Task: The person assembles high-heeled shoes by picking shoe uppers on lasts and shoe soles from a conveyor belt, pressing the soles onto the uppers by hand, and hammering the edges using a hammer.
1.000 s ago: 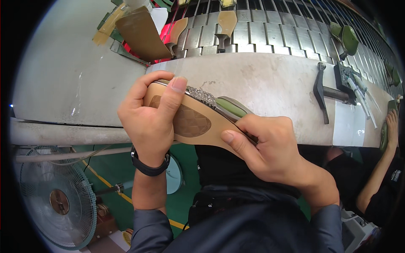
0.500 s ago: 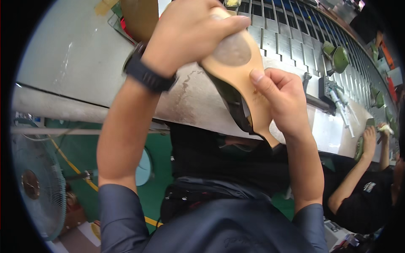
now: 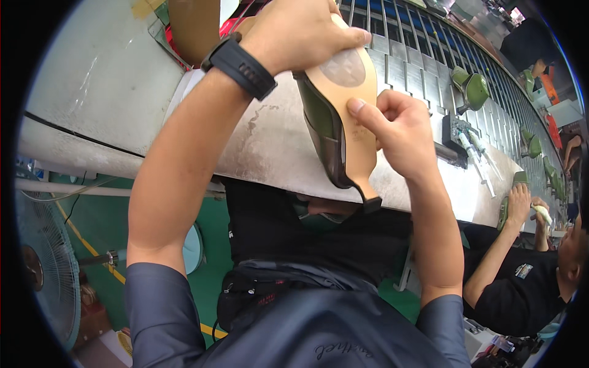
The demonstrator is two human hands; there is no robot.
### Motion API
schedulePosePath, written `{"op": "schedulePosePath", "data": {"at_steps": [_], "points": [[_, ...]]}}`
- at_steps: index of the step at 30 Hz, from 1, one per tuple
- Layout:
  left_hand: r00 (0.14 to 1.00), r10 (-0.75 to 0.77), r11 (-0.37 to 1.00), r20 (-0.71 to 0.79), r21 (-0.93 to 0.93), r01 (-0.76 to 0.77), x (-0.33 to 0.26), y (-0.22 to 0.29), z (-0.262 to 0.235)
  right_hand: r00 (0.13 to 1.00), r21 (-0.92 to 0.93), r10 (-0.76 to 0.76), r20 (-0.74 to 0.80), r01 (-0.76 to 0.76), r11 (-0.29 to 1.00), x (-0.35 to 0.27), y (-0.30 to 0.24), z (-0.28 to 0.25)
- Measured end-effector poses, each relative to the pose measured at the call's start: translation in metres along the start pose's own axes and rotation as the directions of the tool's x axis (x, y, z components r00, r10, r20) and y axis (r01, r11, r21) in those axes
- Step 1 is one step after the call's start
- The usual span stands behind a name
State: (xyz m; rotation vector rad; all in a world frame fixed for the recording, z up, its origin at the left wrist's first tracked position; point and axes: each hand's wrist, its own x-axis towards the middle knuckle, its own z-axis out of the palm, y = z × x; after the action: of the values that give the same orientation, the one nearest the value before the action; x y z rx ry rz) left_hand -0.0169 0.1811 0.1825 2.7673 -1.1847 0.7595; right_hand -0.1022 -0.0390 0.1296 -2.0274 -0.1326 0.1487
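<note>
Shoe (image 3: 325,132) has swung from lying across the middle of the frame a second ago to near upright now, toe end up. Compared with half a second ago, heel (image 3: 371,204) has shifted left and sits more under the toe. Shoe is at upper centre, held over the bench (image 3: 257,147), tan sole (image 3: 356,132) facing the camera, green upper on its left side.

Left hand (image 3: 307,37): closed around the toe end at top centre, thumb across the sole by the pale oval patch (image 3: 345,69). Some of its fingers are hidden. Black watch (image 3: 240,66) on that wrist.

Right hand (image 3: 402,132): half closed, thumb tip on mid-sole, fingers curled by the sole's right edge. Can't tell if the fingers grip the shoe.

Right of centre: black block (image 3: 454,132) with syringes (image 3: 477,159) beside it. Upper right: metal slats (image 3: 402,73), green shoes (image 3: 473,92) along them. Far right: co-worker's hand (image 3: 520,201) on a green shoe. Lower left: fan (image 3: 52,264), blue stool (image 3: 192,248).
</note>
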Motion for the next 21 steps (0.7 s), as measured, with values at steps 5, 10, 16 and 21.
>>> {"op": "schedulePosePath", "data": {"at_steps": [5,10,16,21], "points": [[0.799,-0.601,0.282,-0.009,-0.938,0.202,0.023,0.084,-0.065,0.934,0.346,-0.356,-0.038,0.346,0.872,0.012,-0.034,-0.034],[0.806,-0.59,-0.032,0.058,-0.998,0.048,-0.065,0.077,0.051,0.974,0.326,-0.207,-0.094,0.227,0.918,0.004,-0.005,-0.074],[0.582,-0.741,-0.28,0.335,-0.942,0.186,-0.136,0.156,0.082,0.934,0.789,0.303,-0.191,-0.038,0.613,-0.095,0.096,-0.06],[0.559,-0.728,-0.412,0.397,-0.905,0.105,-0.09,0.127,0.095,0.956,0.895,0.267,-0.119,-0.012,0.445,-0.161,0.103,-0.021]]}}
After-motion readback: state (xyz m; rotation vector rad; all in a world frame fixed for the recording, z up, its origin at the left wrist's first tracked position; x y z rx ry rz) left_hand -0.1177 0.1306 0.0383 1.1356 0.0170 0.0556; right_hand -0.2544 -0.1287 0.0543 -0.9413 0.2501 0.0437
